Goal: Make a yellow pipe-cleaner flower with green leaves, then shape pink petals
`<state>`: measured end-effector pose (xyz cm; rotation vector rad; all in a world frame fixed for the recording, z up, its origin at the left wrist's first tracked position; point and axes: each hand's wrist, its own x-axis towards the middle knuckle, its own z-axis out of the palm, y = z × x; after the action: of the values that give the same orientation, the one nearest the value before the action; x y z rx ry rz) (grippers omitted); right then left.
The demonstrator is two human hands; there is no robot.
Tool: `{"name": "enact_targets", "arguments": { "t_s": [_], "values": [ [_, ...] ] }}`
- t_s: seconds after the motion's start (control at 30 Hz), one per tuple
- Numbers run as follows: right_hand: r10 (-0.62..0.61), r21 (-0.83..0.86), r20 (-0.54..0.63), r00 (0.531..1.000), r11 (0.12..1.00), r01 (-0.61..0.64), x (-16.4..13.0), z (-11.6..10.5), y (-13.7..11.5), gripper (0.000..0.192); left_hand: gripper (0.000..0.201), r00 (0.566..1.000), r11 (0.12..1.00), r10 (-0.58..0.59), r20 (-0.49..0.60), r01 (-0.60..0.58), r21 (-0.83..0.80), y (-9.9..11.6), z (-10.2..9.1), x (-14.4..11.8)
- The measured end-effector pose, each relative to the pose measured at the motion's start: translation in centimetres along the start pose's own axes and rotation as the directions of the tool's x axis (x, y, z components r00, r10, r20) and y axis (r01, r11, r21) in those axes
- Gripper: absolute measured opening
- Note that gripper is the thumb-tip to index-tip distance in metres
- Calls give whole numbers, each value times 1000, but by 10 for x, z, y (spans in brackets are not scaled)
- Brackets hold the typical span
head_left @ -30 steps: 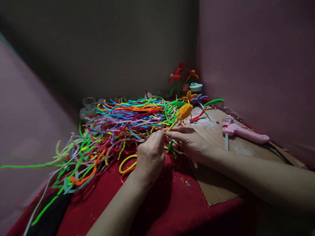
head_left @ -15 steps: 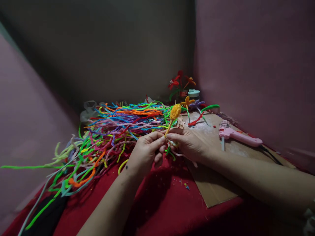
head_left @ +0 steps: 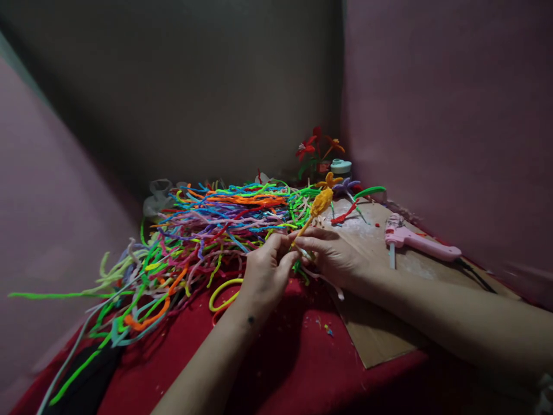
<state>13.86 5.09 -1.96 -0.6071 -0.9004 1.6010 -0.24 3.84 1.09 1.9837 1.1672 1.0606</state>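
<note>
Both our hands pinch the thin stick of a yellow-orange fuzzy pipe-cleaner bud (head_left: 321, 202) over the red cloth-covered table (head_left: 302, 357).

Far out to the left of our fingers sprawls the tangled heap of multicoloured pipe cleaners (head_left: 203, 230), reaching almost up to our knuckles, with a loose yellow pipe-cleaner loop (head_left: 222, 294) lying just below and left of them. Our left hand (head_left: 265, 271) is closed, thumb and fingertips gripping the stick's lower end; our right hand (head_left: 334, 253) meets it fingertip to fingertip, closed on the same stick (the exact contact is partly hidden), and the bud tilts up and away just above the fingers. To the right lies a brown cardboard sheet (head_left: 380, 334), and well beyond our fingers on it a pink hot-glue gun (head_left: 417, 242).
</note>
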Motion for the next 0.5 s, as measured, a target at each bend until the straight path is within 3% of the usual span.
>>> {"name": "enact_targets", "arguments": {
  "t_s": [0.1,0.2,0.37,0.5],
  "values": [
    [-2,0,8,1000,1000,2,1,-1,2,12,6,971,948,216,-104,-183,260,-8,6,-3],
    [-8,-51,15,1000,999,9,2,-3,4,14,11,944,896,312,-108,-255,363,-13,8,-4],
    [55,-161,16,998,986,-52,-1,-3,3,16,15,953,912,285,-99,-238,333,-13,7,-4],
    [53,-204,33,998,978,-46,-5,0,-1,17,14,980,981,151,-132,-133,141,-7,5,-2]
  ]
}}
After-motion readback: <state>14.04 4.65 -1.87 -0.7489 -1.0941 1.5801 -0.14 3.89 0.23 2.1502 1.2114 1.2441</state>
